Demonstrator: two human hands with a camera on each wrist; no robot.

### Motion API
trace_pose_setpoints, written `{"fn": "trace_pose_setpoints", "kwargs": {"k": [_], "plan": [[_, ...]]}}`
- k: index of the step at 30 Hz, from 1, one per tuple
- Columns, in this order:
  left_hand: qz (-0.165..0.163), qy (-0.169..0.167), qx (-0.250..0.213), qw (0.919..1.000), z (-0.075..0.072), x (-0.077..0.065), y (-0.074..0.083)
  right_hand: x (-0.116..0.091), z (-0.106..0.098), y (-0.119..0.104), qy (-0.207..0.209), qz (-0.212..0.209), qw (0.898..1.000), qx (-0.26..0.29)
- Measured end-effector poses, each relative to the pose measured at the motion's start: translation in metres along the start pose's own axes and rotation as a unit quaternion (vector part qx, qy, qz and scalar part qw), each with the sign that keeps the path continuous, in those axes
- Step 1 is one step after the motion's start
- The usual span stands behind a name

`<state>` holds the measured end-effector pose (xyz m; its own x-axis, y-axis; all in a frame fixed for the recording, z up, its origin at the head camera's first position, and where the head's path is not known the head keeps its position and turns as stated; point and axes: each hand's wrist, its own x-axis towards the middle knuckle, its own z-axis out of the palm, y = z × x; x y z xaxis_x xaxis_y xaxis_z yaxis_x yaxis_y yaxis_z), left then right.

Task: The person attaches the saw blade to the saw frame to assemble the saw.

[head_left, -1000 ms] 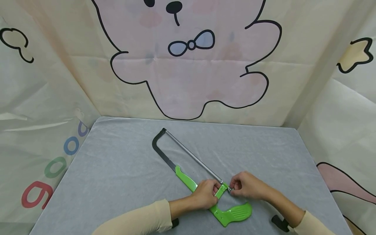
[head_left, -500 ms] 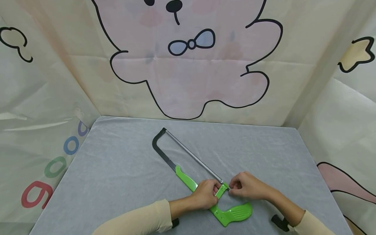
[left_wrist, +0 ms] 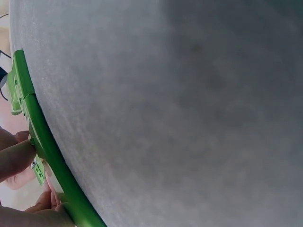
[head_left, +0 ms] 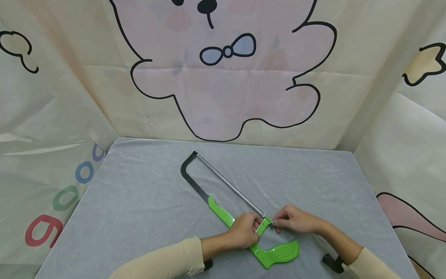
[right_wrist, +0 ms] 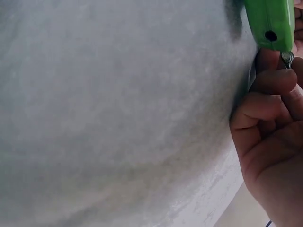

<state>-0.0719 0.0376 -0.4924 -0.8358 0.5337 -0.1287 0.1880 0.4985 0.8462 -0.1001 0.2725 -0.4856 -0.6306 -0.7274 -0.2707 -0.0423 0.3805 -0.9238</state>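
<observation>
A hacksaw with a green and black frame (head_left: 220, 213) lies slantwise on the grey cloth, its silvery blade side (head_left: 231, 187) facing up and right. My left hand (head_left: 242, 231) grips the frame by the green blade mount near the handle (head_left: 278, 254). At the outer end of that mount sits a small metal wing nut (head_left: 272, 224), pinched between the thumb and fingers of my right hand (head_left: 296, 221). Up close in the right wrist view, the nut (right_wrist: 287, 58) shows beside the green handle end (right_wrist: 272, 23). The left wrist view catches the green frame (left_wrist: 52, 151) edge-on.
Grey cloth (head_left: 139, 201) covers the table under the saw. Behind it hangs a fabric backdrop (head_left: 223, 100) with a cartoon animal, and printed side panels stand left and right. A dark device (head_left: 332, 264) sits at the right wrist.
The right fingers have shifted around the wing nut, with the thumb now further forward and the fingers more extended. The saw and left hand stay in place.
</observation>
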Motion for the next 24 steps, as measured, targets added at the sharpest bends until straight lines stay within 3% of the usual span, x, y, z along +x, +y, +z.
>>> {"fn": "trace_pose_setpoints", "kwargs": {"k": [4,15,21,24], "plan": [[0.021,0.013,0.014,0.9996,0.001,0.0,-0.001,0.0,-0.002,-0.002,0.003,0.0,1.0,-0.007],[0.016,0.015,0.008,0.9997,0.0,-0.002,0.001,-0.001,-0.004,-0.004,0.028,-0.01,0.996,-0.081],[0.014,0.017,0.006,0.9997,-0.001,-0.002,0.001,-0.004,-0.001,-0.018,0.093,0.003,0.972,-0.217],[0.012,0.018,0.006,0.9997,0.0,-0.002,0.001,-0.004,0.0,-0.025,0.112,-0.001,0.961,-0.254]]}}
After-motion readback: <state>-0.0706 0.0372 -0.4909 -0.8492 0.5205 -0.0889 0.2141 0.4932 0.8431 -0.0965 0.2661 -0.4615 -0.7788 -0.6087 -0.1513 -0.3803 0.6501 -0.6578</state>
